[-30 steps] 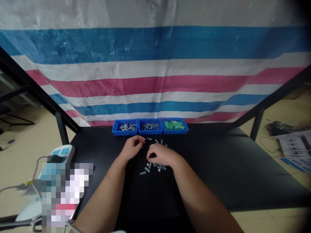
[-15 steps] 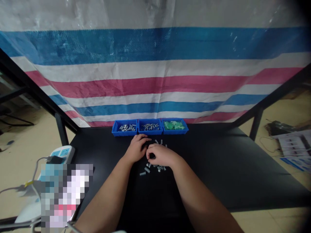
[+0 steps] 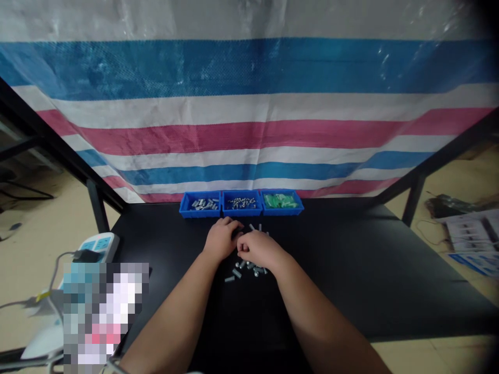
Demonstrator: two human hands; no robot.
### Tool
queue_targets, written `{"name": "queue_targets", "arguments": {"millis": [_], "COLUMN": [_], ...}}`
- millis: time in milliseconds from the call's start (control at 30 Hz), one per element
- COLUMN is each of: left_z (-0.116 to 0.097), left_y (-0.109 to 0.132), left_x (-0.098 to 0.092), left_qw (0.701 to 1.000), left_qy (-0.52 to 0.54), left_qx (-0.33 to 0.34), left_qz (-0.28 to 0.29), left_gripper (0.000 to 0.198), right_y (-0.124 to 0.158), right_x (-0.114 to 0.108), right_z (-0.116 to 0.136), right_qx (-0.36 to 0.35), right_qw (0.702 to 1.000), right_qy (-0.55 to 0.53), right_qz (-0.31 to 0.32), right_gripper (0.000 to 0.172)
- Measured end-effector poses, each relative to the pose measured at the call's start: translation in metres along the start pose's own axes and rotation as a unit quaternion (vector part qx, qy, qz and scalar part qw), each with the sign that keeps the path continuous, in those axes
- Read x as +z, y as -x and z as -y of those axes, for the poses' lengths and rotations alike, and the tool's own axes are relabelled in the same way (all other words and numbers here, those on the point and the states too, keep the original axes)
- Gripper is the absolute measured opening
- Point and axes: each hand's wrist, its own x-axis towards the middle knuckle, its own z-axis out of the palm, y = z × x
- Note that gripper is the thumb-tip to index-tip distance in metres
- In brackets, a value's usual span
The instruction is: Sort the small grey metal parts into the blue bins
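Observation:
My left hand (image 3: 221, 240) is over the middle of the black table, its fingers curled toward the right. Against its fingertips sits my right hand (image 3: 260, 248), bent inward with the fingers pinched together. Whatever lies between the fingers of either hand is hidden or too small to name. In front of and behind the right hand lie several loose small grey cylinders (image 3: 236, 272) and shiny round-headed metal pieces (image 3: 256, 273).
Three blue bins stand side by side at the table's back: a left bin (image 3: 181, 209) of grey cylinders, a middle bin (image 3: 241, 212) of small metal pieces, a right bin (image 3: 283, 211) of green packets. A power strip (image 3: 111, 248) lies left. Behind hangs a striped sheet (image 3: 249, 135).
The fingers of my right hand have closed in, and the gap inside their curl is gone. My left hand has shifted slightly right and its fingers are more tucked.

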Motion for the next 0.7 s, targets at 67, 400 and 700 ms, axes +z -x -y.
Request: {"name": "queue_targets", "arguments": {"millis": [67,400,700], "left_z": [-0.001,0.001,0.034], "left_y": [-0.001,0.0,-0.004], "left_x": [0.0,-0.002,-0.013], "left_qw": [1.0,0.982,0.77], "left_qy": [-0.004,0.129,0.47], "left_qx": [-0.001,-0.041,-0.236], "left_qz": [-0.009,-0.134,-0.36], "left_gripper": [0.019,0.012,0.037], "right_y": [0.0,-0.002,-0.002], "right_x": [-0.002,-0.001,-0.003], "right_z": [0.002,-0.005,-0.004], "right_qx": [0.005,-0.02,-0.015], "right_qw": [1.0,0.999,0.998], "right_qy": [0.007,-0.038,-0.06], "right_qz": [-0.001,-0.017,0.012], "right_gripper": [0.006,0.007,0.01]}}
